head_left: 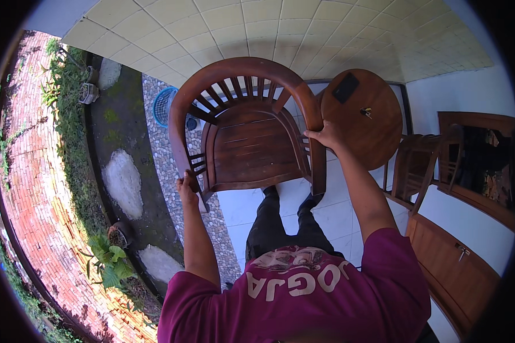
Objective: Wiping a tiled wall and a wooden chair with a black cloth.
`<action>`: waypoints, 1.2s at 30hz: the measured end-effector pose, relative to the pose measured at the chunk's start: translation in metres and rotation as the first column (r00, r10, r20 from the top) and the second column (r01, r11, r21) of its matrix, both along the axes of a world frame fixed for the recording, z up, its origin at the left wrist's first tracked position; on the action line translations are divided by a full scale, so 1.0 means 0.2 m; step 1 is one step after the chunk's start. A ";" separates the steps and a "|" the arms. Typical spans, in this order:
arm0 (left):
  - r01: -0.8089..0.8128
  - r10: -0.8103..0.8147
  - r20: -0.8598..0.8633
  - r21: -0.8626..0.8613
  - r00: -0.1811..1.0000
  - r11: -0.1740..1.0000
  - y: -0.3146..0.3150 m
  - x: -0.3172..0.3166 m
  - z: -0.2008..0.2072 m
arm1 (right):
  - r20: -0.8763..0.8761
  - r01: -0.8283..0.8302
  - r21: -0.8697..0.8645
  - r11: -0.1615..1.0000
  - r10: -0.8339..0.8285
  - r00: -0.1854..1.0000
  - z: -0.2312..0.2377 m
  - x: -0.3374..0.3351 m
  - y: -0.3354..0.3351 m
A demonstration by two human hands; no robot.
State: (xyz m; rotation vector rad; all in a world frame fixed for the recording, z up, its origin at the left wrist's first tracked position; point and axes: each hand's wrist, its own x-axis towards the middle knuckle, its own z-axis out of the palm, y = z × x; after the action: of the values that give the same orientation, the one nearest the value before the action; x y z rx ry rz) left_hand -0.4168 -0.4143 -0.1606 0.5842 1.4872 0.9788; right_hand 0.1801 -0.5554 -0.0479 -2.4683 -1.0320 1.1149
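In front of me stands a dark brown wooden armchair (pixel 252 146) with a curved, slatted back and a slatted seat, its front toward my legs. My left hand (pixel 187 188) is closed round the front end of its left armrest. On the right armrest, farther back, my right hand (pixel 326 136) grips the wood, thumb on the inner side and the other fingers mostly hidden over the outer edge. The chair's legs are largely hidden beneath the seat, so I cannot tell whether they all touch the floor.
A round wooden table (pixel 377 123) stands close at the right, bearing a dark phone-like slab (pixel 345 88) and keys (pixel 366 112). Another wooden chair (pixel 416 166) is beyond it. A blue basket (pixel 165 107) sits by the pebbled strip at left. Behind is a tiled wall (pixel 223 28); a door (pixel 455 263) is lower right.
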 end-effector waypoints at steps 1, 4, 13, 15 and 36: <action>0.058 -0.057 -0.056 0.005 0.997 0.998 0.00 0.00 0.00 | 0.065 0.020 -0.047 0.999 -0.017 0.998 0.01 0.00 0.01; 0.206 -0.198 -0.361 -0.017 0.911 0.978 -0.01 0.04 0.05 | 0.102 -0.019 -0.049 0.999 0.024 0.994 0.07 -0.03 -0.01; 0.875 -0.853 -0.257 -0.050 0.455 0.482 -0.46 0.83 0.63 | -0.210 0.203 0.450 0.870 -0.118 0.971 0.50 -0.36 -0.48; 0.933 -0.928 -0.128 0.138 0.351 0.334 -0.71 1.08 0.78 | -0.681 0.491 0.431 0.757 -0.084 0.727 0.59 -0.50 -0.60; 0.220 -0.313 0.027 0.654 0.949 0.724 -1.31 1.44 1.63 | -0.563 0.650 0.570 0.502 -0.337 0.754 0.76 -0.15 -1.20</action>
State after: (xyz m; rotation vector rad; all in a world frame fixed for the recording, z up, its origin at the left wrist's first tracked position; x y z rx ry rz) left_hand -0.1280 -0.6757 0.1647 1.1728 0.8736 1.2711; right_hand 0.1492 -0.7956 0.1042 -1.5937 -0.4192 0.7069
